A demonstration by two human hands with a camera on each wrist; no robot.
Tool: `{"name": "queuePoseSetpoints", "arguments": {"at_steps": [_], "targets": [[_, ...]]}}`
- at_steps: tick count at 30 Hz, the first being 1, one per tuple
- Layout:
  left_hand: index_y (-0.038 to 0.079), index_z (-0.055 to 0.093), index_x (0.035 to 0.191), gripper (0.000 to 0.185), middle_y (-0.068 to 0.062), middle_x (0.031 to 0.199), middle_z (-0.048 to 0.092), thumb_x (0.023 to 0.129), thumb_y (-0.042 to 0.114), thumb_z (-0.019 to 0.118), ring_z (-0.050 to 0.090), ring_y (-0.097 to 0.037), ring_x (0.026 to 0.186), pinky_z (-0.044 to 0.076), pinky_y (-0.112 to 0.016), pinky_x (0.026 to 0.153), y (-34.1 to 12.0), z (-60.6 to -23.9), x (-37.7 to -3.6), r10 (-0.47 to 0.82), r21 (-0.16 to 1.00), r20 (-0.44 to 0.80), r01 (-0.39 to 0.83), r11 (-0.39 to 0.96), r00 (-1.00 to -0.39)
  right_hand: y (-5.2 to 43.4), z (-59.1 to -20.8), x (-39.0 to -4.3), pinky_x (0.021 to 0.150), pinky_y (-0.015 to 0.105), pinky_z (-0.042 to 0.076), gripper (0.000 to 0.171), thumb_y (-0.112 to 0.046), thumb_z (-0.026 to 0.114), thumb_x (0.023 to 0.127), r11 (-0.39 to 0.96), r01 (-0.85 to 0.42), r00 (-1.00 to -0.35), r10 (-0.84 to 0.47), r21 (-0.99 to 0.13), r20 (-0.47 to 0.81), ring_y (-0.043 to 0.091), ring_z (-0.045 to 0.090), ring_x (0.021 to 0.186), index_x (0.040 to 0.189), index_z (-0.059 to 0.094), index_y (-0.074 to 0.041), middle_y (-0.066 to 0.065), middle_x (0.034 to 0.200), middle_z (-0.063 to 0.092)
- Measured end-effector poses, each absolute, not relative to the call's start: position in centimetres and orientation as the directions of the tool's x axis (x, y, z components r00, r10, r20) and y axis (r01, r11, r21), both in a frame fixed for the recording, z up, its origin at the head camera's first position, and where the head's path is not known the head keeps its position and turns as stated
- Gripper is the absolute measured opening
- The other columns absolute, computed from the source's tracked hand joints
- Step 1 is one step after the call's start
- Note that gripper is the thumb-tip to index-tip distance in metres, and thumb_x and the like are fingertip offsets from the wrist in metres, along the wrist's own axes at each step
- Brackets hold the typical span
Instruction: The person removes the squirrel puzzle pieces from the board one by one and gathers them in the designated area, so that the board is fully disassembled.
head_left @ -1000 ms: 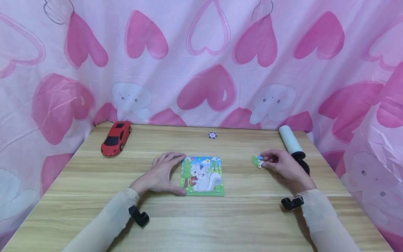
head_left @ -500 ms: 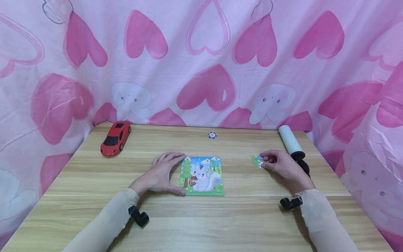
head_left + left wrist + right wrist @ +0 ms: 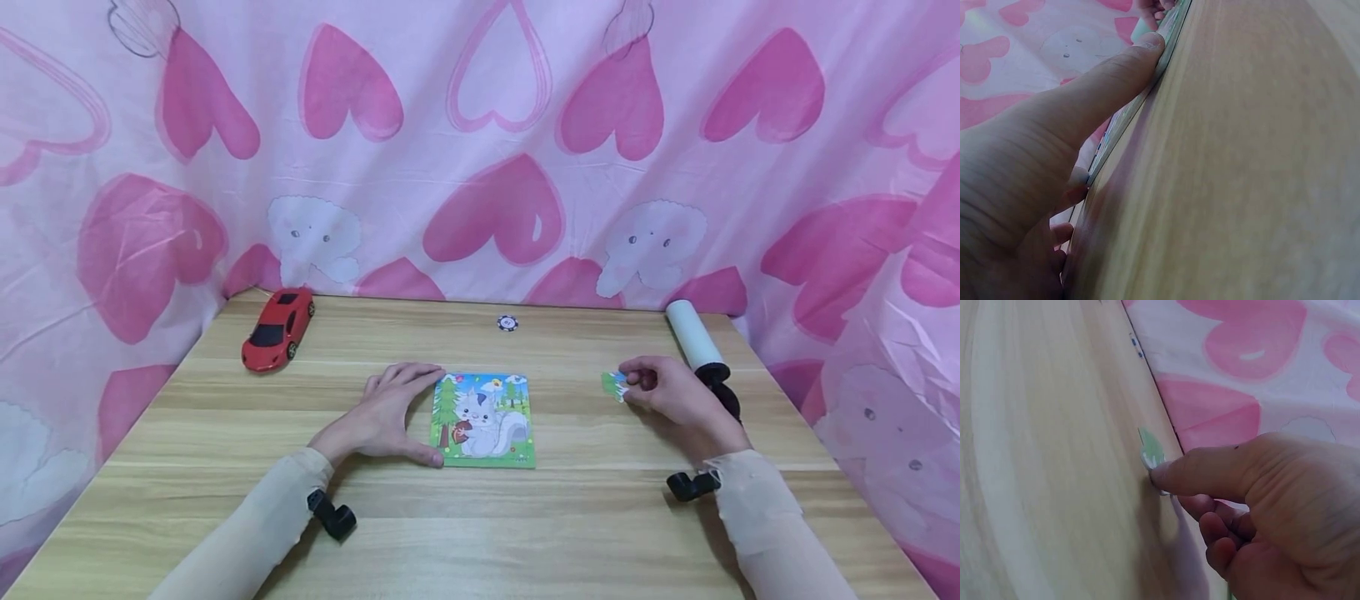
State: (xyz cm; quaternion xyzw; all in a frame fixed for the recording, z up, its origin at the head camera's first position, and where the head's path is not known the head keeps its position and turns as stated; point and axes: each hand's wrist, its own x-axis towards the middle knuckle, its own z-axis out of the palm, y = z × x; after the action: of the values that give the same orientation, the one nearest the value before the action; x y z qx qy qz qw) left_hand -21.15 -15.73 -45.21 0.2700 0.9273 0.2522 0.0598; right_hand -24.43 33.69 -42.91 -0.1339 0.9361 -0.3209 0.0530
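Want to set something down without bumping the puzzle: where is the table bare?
Bare: in front of the puzzle, between the sleeves; between puzzle and piece; along the back between car and chip. Crowded: at right, where right hand, piece and cylinder bunch; and puzzle's left edge, where the left hand rests.

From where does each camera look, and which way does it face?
Head: on the head, facing forward and down over the table; left hand, right hand and sleeves show.
Left wrist: on that wrist, low, facing the puzzle; left hand near, right hand partly beyond.
Right wrist: on that wrist, facing the puzzle piece; right hand shows.
Shared: puzzle piece, in head and right wrist.
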Motion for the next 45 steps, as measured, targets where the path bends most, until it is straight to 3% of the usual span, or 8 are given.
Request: {"name": "queuePoseSetpoints", "arguments": {"at_steps": [7,12,16,21,28,38,42,45], "targets": [[0.019,0.043,0.173,0.134,-0.006,0.177,0.039,0.065,0.084,0.092,0.029,-0.039,0.161,0.029,-0.069,0.123,-15.6,-45.2,-21.2,0.532,0.503,0.021,0.469,0.726,-0.846,32.6,-40.4,-23.6,0.093,0.040,0.054,0.048,-0.005,0.077,0.100,0.800,-0.209,-0.965,-0.261,-0.562,-0.013,0.030,0.063,0.110,0.147,0.067,0.001,0.013,0.122,0.073],[0.018,0.043,0.173,0.134,-0.007,0.177,0.039,0.066,0.082,0.093,0.028,-0.040,0.162,0.028,-0.069,0.123,-15.6,-45.1,-21.1,0.530,0.509,0.020,0.464,0.725,-0.848,31.1,-38.0,-23.6,0.095,0.047,0.052,0.050,0.002,0.070,0.099,0.780,-0.274,-0.959,-0.265,-0.563,0.100,0.037,0.062,0.115,0.148,0.066,0.002,0.020,0.127,0.073],[0.018,0.043,0.173,0.134,-0.007,0.177,0.039,0.066,0.081,0.093,0.028,-0.040,0.162,0.027,-0.070,0.123,-15.6,-45.0,-21.1,0.529,0.515,0.019,0.462,0.722,-0.848,29.6,-36.8,-23.7,0.094,0.041,0.051,0.051,0.001,0.069,0.100,0.705,-0.347,-0.938,-0.262,-0.618,0.228,0.036,0.062,0.120,0.151,0.063,-0.001,0.020,0.135,0.071],[0.018,0.043,0.172,0.134,-0.007,0.177,0.039,0.066,0.082,0.093,0.028,-0.040,0.161,0.028,-0.070,0.122,-15.7,-45.1,-21.1,0.531,0.516,0.022,0.464,0.719,-0.847,27.8,-35.9,-23.8,0.097,0.025,0.051,0.059,-0.006,0.078,0.103,0.554,-0.441,-0.897,-0.248,-0.706,0.365,0.024,0.062,0.129,0.159,0.058,-0.006,0.014,0.151,0.065],[0.018,0.043,0.172,0.134,-0.006,0.177,0.039,0.066,0.082,0.093,0.028,-0.040,0.162,0.028,-0.069,0.123,-15.7,-45.2,-21.1,0.530,0.515,0.019,0.463,0.722,-0.848,25.0,-35.1,-23.8,0.102,0.023,0.053,0.070,-0.004,0.084,0.099,0.371,-0.477,-0.879,-0.207,-0.797,0.430,0.012,0.060,0.134,0.162,0.055,-0.008,0.010,0.158,0.060],[0.019,0.043,0.173,0.134,-0.007,0.177,0.039,0.066,0.082,0.093,0.028,-0.040,0.162,0.027,-0.070,0.123,-15.8,-45.3,-21.1,0.529,0.515,0.019,0.462,0.722,-0.849,20.4,-35.2,-23.9,0.101,0.025,0.055,0.070,-0.005,0.087,0.096,0.263,-0.484,-0.870,-0.242,-0.834,0.429,0.028,0.061,0.133,0.159,0.057,-0.008,0.010,0.148,0.064],[0.018,0.042,0.173,0.134,-0.007,0.177,0.039,0.066,0.083,0.092,0.028,-0.040,0.162,0.027,-0.070,0.123,-15.7,-45.2,-21.1,0.529,0.515,0.019,0.462,0.722,-0.848,18.9,-35.9,-23.6,0.099,0.026,0.055,0.077,-0.002,0.089,0.093,0.245,-0.495,-0.858,-0.287,-0.833,0.426,0.039,0.060,0.132,0.161,0.054,-0.005,0.011,0.145,0.065],[0.019,0.042,0.173,0.135,-0.007,0.177,0.039,0.066,0.083,0.092,0.028,-0.040,0.162,0.028,-0.070,0.123,-15.7,-45.2,-21.2,0.526,0.515,0.017,0.459,0.724,-0.850,18.0,-36.5,-23.3,0.099,0.026,0.055,0.082,0.000,0.089,0.092,0.232,-0.499,-0.851,-0.313,-0.835,0.422,0.039,0.060,0.131,0.164,0.050,-0.006,0.011,0.145,0.064]]}}
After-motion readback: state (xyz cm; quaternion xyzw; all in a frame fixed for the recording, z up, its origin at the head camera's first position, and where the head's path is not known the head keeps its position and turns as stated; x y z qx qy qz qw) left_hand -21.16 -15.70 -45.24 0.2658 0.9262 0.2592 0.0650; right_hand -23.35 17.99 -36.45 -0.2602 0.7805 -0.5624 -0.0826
